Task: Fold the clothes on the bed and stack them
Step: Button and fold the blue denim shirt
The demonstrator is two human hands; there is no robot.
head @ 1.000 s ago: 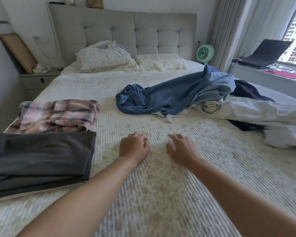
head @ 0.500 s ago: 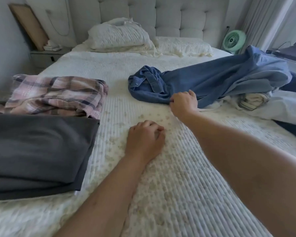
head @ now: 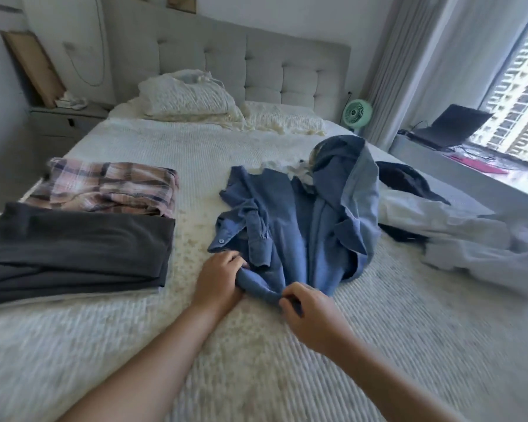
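A crumpled blue denim shirt [head: 302,226] lies in the middle of the bed [head: 409,300]. My left hand [head: 218,278] grips its near edge, and my right hand [head: 310,312] pinches the same bunched edge just to the right. On the left of the bed sit a folded dark grey garment [head: 73,251] and, behind it, a folded pink plaid garment [head: 110,187]. To the right lies a heap of unfolded clothes: white pieces [head: 457,236] and a dark navy one [head: 406,178].
Two pillows [head: 189,99] lean against the grey tufted headboard [head: 256,71]. A nightstand [head: 64,120] stands at the left, a green fan [head: 357,112] at the far right corner. A laptop [head: 448,126] sits on the window ledge at the right.
My right hand took hold of the blue shirt and dragged it toward me. My left hand has moved up and gripped the same edge. The shirt now lies nearer, off the heap.
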